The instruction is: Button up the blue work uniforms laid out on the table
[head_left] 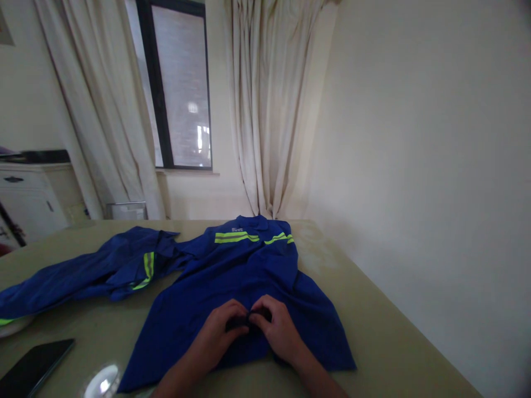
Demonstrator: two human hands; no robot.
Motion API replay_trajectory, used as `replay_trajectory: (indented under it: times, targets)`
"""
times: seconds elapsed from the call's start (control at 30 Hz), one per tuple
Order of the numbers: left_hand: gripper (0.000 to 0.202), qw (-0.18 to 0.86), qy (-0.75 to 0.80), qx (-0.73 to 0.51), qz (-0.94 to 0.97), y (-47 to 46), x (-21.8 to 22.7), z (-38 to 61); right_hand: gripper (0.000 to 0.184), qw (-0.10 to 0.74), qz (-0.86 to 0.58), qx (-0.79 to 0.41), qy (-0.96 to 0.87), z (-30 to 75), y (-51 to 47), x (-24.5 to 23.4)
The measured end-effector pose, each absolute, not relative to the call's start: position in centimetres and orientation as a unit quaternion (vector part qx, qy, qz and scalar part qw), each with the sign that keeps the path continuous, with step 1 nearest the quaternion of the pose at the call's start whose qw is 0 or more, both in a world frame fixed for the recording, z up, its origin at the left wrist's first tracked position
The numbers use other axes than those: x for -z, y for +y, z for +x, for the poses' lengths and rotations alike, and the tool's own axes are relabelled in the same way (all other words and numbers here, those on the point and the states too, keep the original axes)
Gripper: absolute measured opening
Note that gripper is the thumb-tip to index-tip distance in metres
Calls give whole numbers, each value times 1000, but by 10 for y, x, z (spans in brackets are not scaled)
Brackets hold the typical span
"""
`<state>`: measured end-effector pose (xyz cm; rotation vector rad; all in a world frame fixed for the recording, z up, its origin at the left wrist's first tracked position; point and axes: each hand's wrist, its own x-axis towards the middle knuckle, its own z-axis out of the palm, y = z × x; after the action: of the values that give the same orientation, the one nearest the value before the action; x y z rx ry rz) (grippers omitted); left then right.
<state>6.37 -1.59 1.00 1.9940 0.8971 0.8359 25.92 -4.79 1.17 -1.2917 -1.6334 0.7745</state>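
Observation:
A blue work jacket lies spread on the table with its collar at the far end. Yellow-green reflective strips cross its chest. My left hand pinches the front edge of the jacket near its lower middle. Close beside it, almost fingertip to fingertip, my right hand pinches the same front opening from the other side. The cloth between the fingers is bunched and dark, so I cannot make out a button or fastener there.
Blue trousers or another blue garment with a reflective band stretch across the left of the table. A dark phone or tablet and a shiny round object lie at the near left. A wall borders the right side.

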Motion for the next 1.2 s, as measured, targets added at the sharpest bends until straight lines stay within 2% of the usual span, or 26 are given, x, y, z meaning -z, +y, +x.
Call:
replay_trajectory:
  times: [0.13, 0.3, 0.43, 0.63, 0.8, 0.97, 1.1, 1.2]
  targets:
    - [17, 416, 349, -323, 775, -14, -12, 58, 9, 435, -510, -347, -656, 260, -49, -13]
    - [24, 443, 343, -285, 778, -14, -15, 49, 7, 431, -491, -374, -658, 258, -48, -14]
    - [18, 464, 353, -264, 769, -15, -14, 49, 9, 423, -467, -417, -655, 257, -42, -12]
    - [25, 435, 372, -276, 772, -16, -10, 55, 14, 398, -457, -454, -654, 266, -37, -15]
    - [16, 439, 364, -288, 769, -16, -10, 56, 15, 377, -435, -479, -663, 273, -35, -14]
    - [6, 416, 364, -267, 789, -18, -14, 58, 16, 361, -450, -450, -682, 276, -41, -15]
    - [24, 386, 366, -274, 801, -22, -15, 61, 13, 360, -440, -454, -686, 281, -47, -21]
    - [40, 385, 388, -301, 782, -22, -12, 60, 18, 398, -405, -475, -672, 284, -48, -22]
